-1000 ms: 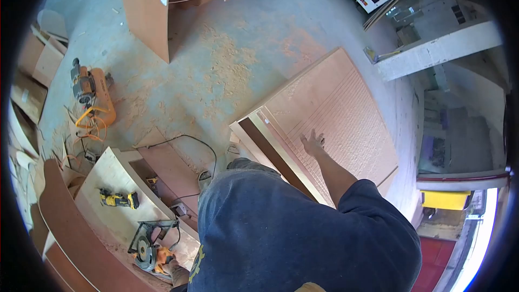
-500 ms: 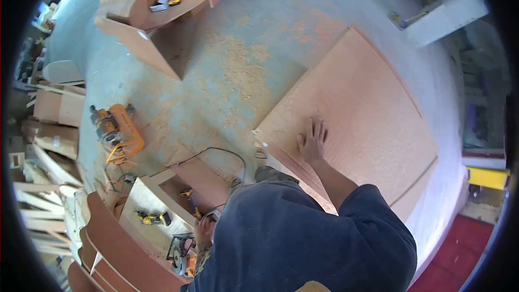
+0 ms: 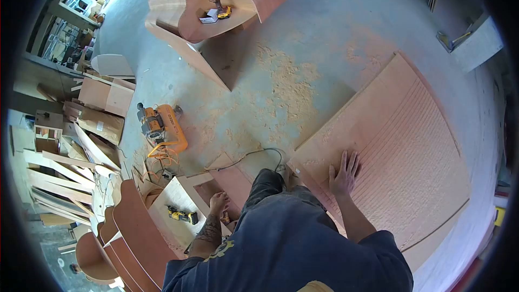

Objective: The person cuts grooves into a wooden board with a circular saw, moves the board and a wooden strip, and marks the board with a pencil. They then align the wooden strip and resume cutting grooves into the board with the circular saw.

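My right hand lies palm down, fingers spread, on a large reddish-brown wood panel. Fine parallel lines run across part of that panel. My left hand is closed, its fingers curled over an open wooden box at my left side; what it holds, if anything, is hidden. Partly covered by that hand, a yellow-and-black power tool shows inside the box. A yellow cordless power tool rests on the box's pale panel.
An orange air compressor stands on the floor, with a cable nearer me. Sawdust is scattered ahead. A curved wooden piece carries a drill and small box. Curved brown panels and scrap wood stand left.
My view has shifted, so the surroundings sit farther right and lower. My left hand has moved forward over the box. My right hand stays flat on the panel.
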A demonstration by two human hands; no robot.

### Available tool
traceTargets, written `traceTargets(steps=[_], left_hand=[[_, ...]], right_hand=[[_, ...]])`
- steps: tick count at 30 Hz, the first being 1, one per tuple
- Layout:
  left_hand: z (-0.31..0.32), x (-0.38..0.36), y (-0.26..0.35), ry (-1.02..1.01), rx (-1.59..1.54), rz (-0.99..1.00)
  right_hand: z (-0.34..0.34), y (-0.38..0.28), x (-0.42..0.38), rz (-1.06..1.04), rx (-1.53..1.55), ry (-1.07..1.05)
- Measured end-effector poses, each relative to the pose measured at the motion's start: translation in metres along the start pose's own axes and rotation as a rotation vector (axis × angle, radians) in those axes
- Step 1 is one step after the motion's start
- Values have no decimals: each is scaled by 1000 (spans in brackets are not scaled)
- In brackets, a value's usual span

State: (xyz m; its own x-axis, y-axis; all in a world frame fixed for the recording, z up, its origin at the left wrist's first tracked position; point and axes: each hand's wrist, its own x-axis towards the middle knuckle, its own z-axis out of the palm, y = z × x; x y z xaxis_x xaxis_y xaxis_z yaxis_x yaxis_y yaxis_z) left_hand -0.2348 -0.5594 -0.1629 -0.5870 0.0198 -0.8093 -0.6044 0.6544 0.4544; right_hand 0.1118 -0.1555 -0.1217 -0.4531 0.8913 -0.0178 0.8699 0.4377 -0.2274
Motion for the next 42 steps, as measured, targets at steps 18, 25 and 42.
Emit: traceTargets(steps=[18,25,42], left_hand=[[-7,157,128,-349,262,57],[-74,274,227,-339,295,251],[-23,299,311,-685,589,163]], right_hand=[[18,-22,7,297,-140,-89],[60,-87,26,1161,90,-72],[60,-193,-82,1146,233,65]])
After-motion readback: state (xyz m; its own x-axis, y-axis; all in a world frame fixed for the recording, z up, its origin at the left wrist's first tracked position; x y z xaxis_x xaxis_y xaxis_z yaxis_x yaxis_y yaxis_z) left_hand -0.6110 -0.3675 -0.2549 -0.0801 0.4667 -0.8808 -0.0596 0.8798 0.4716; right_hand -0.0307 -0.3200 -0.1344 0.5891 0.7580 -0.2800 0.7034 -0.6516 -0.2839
